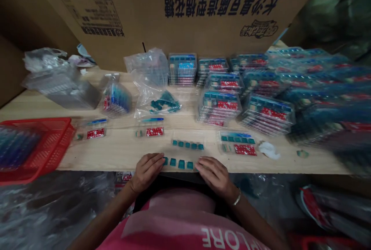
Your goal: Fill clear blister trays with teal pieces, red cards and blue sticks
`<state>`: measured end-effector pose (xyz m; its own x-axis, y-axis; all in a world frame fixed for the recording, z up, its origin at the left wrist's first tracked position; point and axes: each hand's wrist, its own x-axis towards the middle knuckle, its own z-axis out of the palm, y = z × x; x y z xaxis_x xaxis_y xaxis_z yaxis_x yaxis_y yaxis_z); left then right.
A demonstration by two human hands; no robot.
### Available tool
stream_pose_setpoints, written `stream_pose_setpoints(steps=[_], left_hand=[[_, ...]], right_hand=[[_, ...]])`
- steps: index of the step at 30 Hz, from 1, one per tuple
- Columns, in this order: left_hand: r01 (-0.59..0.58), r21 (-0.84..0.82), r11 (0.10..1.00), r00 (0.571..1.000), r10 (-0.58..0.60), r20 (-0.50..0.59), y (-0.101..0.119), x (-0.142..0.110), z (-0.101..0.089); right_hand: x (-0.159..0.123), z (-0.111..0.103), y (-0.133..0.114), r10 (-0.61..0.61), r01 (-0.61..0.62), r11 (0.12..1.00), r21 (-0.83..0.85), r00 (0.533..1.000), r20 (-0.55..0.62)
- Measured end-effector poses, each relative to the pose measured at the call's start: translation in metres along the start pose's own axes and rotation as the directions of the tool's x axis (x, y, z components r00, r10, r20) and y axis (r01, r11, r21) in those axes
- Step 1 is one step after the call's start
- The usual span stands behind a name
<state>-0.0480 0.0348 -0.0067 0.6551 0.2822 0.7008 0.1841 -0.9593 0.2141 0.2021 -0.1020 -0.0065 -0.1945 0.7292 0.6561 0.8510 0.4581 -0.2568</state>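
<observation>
My left hand (148, 169) rests at the table's front edge, fingers stretched side by side, tips touching the left end of a row of small teal square pieces (181, 164). Over the row's right end lie the extended fingers of my right hand (213, 173), partly hiding it. Neither thumb shows clearly. Just behind the row sits a clear plastic tray (188, 136) with another line of teal pieces (188, 145). To its right is a filled clear tray (237, 143) with teal pieces, a blue pen-like item and a red patterned packet (245, 149).
Stacks of filled clear boxes (220, 105) crowd the right. At left are a red basket (62, 142) and nested clear trays (72, 91). A plastic bag (147, 68) has loose teal pieces (165, 102) at its mouth. Behind stands a large cardboard box (203, 33).
</observation>
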Motion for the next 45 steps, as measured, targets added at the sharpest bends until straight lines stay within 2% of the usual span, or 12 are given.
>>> stream_pose_setpoints(steps=[9, 12, 15, 20, 24, 30, 32, 33, 36, 38, 42, 45], left_hand=[[0.301, 0.094, 0.949, 0.954, -0.299, -0.035, -0.010, 0.005, -0.035], [0.523, 0.034, 0.852, 0.852, -0.523, 0.002, -0.035, 0.013, -0.055], [0.719, -0.097, 0.689, 0.695, -0.710, 0.108, -0.075, 0.028, -0.061], [0.895, -0.253, 0.367, 0.423, -0.879, 0.220, -0.138, 0.048, -0.045], [0.921, -0.222, 0.320, 0.373, -0.889, 0.265, -0.144, 0.039, -0.035], [0.948, -0.177, 0.263, 0.310, -0.891, 0.332, -0.123, 0.007, -0.037], [0.944, -0.111, 0.312, 0.331, -0.896, 0.296, -0.114, 0.001, -0.039], [0.922, -0.054, 0.384, 0.385, -0.889, 0.246, -0.109, -0.002, -0.040], [0.721, 0.179, 0.669, 0.658, -0.743, 0.124, -0.088, -0.011, -0.036], [0.569, 0.268, 0.777, 0.768, -0.619, 0.166, -0.077, -0.017, -0.033], [0.475, 0.315, 0.821, 0.814, -0.547, 0.197, -0.084, -0.031, -0.044], [0.601, 0.501, 0.624, 0.737, -0.674, -0.044, -0.112, -0.046, -0.077]], right_hand=[[0.053, 0.027, -0.001, -0.048, 0.052, 0.990, 0.133, 0.998, -0.029], [0.092, 0.050, 0.004, -0.018, 0.015, 0.965, 0.261, 1.000, 0.009], [0.126, 0.080, 0.018, 0.188, -0.209, 0.883, 0.420, 0.978, 0.093], [0.157, 0.129, 0.044, 0.537, -0.614, 0.687, 0.389, 0.789, 0.298], [0.159, 0.142, 0.049, 0.549, -0.653, 0.707, 0.271, 0.749, 0.371], [0.162, 0.126, 0.039, 0.522, -0.578, 0.815, -0.030, 0.712, 0.470], [0.166, 0.122, 0.032, 0.480, -0.508, 0.856, -0.100, 0.705, 0.522], [0.168, 0.122, 0.028, 0.451, -0.469, 0.876, -0.114, 0.710, 0.541], [0.170, 0.128, 0.014, 0.347, -0.352, 0.930, -0.105, 0.752, 0.561], [0.168, 0.133, 0.005, 0.299, -0.289, 0.952, -0.104, 0.799, 0.522], [0.148, 0.125, -0.001, 0.199, -0.183, 0.980, -0.078, 0.927, 0.318], [0.113, 0.101, 0.007, 0.100, -0.096, 0.995, -0.033, 0.980, 0.173]])
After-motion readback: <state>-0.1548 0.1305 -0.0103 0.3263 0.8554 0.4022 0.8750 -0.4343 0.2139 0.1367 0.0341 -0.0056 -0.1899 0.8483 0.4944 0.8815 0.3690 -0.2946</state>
